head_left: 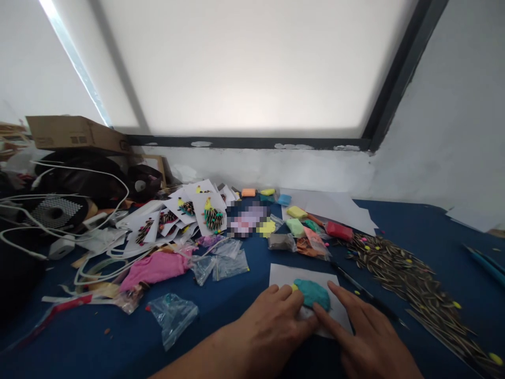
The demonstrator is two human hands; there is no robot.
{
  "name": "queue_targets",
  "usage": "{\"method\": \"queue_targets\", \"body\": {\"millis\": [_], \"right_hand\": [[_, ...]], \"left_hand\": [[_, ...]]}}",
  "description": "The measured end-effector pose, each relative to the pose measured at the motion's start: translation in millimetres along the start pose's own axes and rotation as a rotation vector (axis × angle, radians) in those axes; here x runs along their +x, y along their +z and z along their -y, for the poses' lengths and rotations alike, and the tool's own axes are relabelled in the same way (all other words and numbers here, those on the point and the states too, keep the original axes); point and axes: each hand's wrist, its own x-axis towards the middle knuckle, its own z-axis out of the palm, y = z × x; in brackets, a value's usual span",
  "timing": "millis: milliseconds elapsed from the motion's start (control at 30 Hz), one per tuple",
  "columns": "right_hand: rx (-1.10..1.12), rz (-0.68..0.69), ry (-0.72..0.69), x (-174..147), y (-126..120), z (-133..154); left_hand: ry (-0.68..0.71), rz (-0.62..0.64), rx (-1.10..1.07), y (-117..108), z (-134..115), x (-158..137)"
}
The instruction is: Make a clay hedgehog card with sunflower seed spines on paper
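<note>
A flat oval of teal modelling clay [313, 293] lies on a small white paper card [282, 272], with a bit of yellow clay [294, 287] at its left end. My left hand [272, 326] is closed at that end, its curled fingers around the yellow clay and partly hiding it. My right hand [365, 334] is open with fingers apart; one fingertip touches the teal clay's lower edge, and another rests by the card's right side. Just right of the card lies a dark pen [359, 284].
Sunflower seeds [406, 273] spread along the right. Behind the card are a red clay pack [339, 231], a brown clay pack [282, 242] and white sheets [327, 202]. Finished seed-and-clay cards [211, 213], a pink bag [158, 268], plastic bags [173, 316] and cables crowd the left.
</note>
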Motion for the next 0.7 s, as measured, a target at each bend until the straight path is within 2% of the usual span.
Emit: {"method": "queue_targets", "body": {"millis": [300, 500, 567, 700], "right_hand": [[0.025, -0.083, -0.015, 8, -7, 2], [0.046, -0.078, 0.007, 11, -7, 4], [0.046, -0.076, 0.0, 10, -6, 4], [0.027, -0.014, -0.019, 6, -4, 2]], "left_hand": [[-0.01, -0.009, -0.109, -3, 6, -5], [0.001, -0.046, -0.202, -1, 12, -6], [-0.082, -0.061, -0.234, -1, 15, -6], [-0.303, -0.212, -0.251, 0, 22, -4]]}}
